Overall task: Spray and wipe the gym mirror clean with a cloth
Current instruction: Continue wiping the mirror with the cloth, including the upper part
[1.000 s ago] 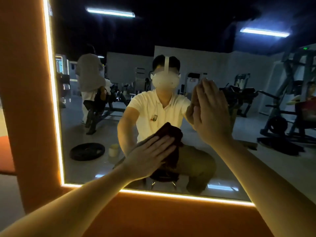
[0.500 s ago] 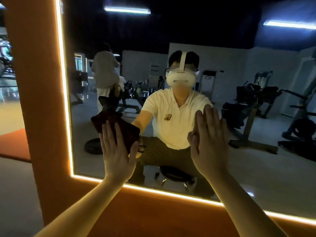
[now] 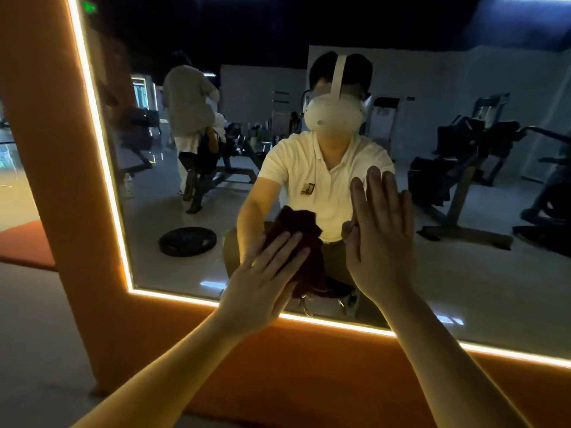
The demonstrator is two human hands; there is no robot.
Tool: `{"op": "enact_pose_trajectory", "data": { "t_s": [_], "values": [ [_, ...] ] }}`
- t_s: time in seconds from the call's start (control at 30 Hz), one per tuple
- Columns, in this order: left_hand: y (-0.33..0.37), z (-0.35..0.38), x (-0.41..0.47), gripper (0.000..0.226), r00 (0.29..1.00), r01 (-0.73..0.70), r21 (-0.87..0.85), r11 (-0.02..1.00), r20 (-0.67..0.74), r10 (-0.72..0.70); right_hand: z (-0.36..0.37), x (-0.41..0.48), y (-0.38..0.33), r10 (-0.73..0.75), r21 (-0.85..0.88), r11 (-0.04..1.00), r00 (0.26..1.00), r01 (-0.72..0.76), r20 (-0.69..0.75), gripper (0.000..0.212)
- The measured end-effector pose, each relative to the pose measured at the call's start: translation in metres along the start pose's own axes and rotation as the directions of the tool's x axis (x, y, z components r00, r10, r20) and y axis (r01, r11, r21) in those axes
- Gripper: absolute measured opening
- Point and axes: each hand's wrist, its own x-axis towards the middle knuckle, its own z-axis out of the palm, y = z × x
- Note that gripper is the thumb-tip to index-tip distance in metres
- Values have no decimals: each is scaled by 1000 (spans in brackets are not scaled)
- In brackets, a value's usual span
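In the head view, our left hand (image 3: pixel 262 281) lies flat with its fingers straight and slightly spread. It presses the dark red cloth (image 3: pixel 298 222) against the mirror (image 3: pixel 463 273), low down near the lit strip (image 3: pixel 185 299) along its bottom edge. Our right hand (image 3: pixel 381 242) is flat too, fingers straight and close together, resting on the glass just beside the cloth. The cloth looks soft, light and bunched, so we judge it is best held under a broad palm with its folds gathered beneath the fingers. The glass is hard, slick and probably fragile, so it calls for even pressure without leaning.
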Motion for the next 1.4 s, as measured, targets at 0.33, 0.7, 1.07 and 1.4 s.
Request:
{"op": "enact_pose_trajectory", "data": {
  "t_s": [0.33,0.7,1.07,1.4],
  "values": [
    [-52,-23,18,73,791,552,-126,824,-233,-565,6,1,-12,70,93,994,996,-64,-59,72],
    [-58,-49,63,63,995,29,-39,999,-99,-33,-36,90,5,-44,144,987,985,69,-168,57],
    [-78,-91,202,61,981,46,205,978,-194,-5,-72,134,62,-166,-110,982,980,154,-109,62],
    [-34,-127,343,62,956,-168,258,951,-194,221,-91,208,71,44,-30,998,939,-58,-340,59]
  ]
}}
